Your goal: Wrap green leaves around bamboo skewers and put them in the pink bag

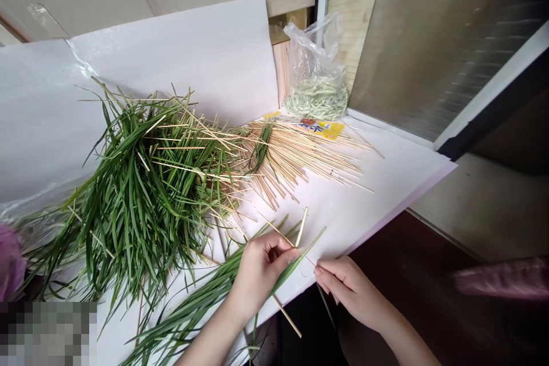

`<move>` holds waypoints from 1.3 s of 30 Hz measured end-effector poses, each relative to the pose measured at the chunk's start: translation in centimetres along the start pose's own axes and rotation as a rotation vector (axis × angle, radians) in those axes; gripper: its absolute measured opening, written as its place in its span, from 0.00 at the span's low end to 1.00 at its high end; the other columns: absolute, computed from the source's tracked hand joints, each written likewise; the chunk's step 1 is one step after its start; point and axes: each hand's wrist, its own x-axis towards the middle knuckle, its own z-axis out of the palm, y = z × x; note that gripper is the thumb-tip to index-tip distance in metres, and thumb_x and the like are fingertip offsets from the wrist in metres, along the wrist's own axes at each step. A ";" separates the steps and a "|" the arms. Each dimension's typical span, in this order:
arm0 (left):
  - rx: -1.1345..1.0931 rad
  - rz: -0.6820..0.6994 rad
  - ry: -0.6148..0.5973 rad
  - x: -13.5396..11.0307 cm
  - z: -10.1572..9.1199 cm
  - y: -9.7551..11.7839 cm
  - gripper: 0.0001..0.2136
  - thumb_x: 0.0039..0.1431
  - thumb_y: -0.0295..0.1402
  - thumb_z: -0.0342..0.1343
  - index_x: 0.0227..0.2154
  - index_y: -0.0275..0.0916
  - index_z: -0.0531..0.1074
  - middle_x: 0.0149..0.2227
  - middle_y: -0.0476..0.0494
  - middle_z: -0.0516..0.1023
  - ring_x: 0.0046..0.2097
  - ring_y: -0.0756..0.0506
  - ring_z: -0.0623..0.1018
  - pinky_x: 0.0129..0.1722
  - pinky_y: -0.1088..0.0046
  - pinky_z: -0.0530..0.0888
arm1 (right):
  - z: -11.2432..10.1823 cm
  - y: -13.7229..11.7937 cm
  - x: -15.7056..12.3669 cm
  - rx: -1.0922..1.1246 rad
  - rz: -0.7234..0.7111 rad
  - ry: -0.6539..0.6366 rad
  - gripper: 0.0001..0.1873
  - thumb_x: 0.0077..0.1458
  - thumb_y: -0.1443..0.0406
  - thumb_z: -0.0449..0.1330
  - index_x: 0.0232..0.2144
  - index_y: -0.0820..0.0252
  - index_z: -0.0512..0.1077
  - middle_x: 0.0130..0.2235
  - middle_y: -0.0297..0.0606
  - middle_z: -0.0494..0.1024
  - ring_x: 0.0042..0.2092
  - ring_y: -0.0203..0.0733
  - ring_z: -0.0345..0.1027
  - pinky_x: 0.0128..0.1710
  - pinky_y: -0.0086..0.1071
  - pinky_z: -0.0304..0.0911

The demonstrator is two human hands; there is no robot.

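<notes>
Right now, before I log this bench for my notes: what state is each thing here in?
Left hand: closed around a green leaf and a bamboo skewer.
Right hand: curled at that skewer's end, hold unclear.
Pile of long green leaves: heaped loosely, skewers among them.
Loose skewers: fanned out on the white sheet.
Yellow packet: lying flat, partly under skewers.
Plastic bag: standing, pale green strips inside.

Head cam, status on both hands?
Left hand holding grass blade and skewer. Right hand at skewer tip. Grass pile beside left hand.
</notes>
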 end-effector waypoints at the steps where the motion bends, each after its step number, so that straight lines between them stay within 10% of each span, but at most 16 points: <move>1: 0.022 0.011 -0.002 0.0 -0.1 0.1 0.14 0.56 0.42 0.64 0.23 0.37 0.74 0.23 0.48 0.70 0.26 0.50 0.64 0.26 0.75 0.61 | 0.0 0.0 0.0 0.005 0.002 0.002 0.28 0.74 0.53 0.47 0.21 0.57 0.58 0.20 0.28 0.58 0.22 0.38 0.57 0.26 0.32 0.50; 7: 0.132 0.169 -0.101 0.3 -2.8 0.7 0.18 0.67 0.43 0.53 0.28 0.38 0.80 0.27 0.43 0.75 0.31 0.45 0.71 0.33 0.71 0.66 | 0.0 0.0 0.0 0.095 0.028 0.016 0.29 0.73 0.51 0.48 0.20 0.56 0.56 0.19 0.28 0.59 0.21 0.37 0.56 0.25 0.31 0.51; 12: 0.305 0.321 0.217 0.8 -4.1 -0.1 0.14 0.68 0.40 0.52 0.35 0.41 0.80 0.29 0.44 0.76 0.31 0.45 0.73 0.36 0.71 0.67 | 0.2 0.6 -0.2 0.234 0.059 0.067 0.30 0.72 0.48 0.49 0.20 0.55 0.55 0.16 0.25 0.56 0.17 0.35 0.50 0.20 0.29 0.47; 20: 0.752 0.334 -0.004 1.6 -3.0 -0.9 0.03 0.60 0.35 0.62 0.34 0.42 0.78 0.34 0.43 0.79 0.38 0.40 0.74 0.42 0.64 0.65 | 0.1 0.8 -0.3 0.242 0.089 0.062 0.29 0.72 0.48 0.49 0.20 0.55 0.56 0.16 0.25 0.55 0.17 0.34 0.49 0.19 0.29 0.45; 33: -0.250 -0.016 0.061 1.8 -5.1 -1.2 0.14 0.52 0.40 0.68 0.35 0.37 0.73 0.28 0.51 0.71 0.29 0.51 0.69 0.30 0.76 0.63 | -0.2 0.8 -0.4 0.202 0.098 0.011 0.30 0.72 0.48 0.50 0.20 0.55 0.56 0.17 0.26 0.56 0.19 0.36 0.51 0.21 0.30 0.48; 39: 0.085 0.054 0.033 1.6 -5.4 -1.2 0.14 0.55 0.42 0.66 0.37 0.37 0.76 0.29 0.50 0.73 0.28 0.50 0.68 0.30 0.74 0.63 | -0.1 1.0 -0.7 0.223 0.116 0.016 0.31 0.71 0.45 0.50 0.21 0.55 0.55 0.16 0.25 0.54 0.18 0.35 0.48 0.20 0.30 0.46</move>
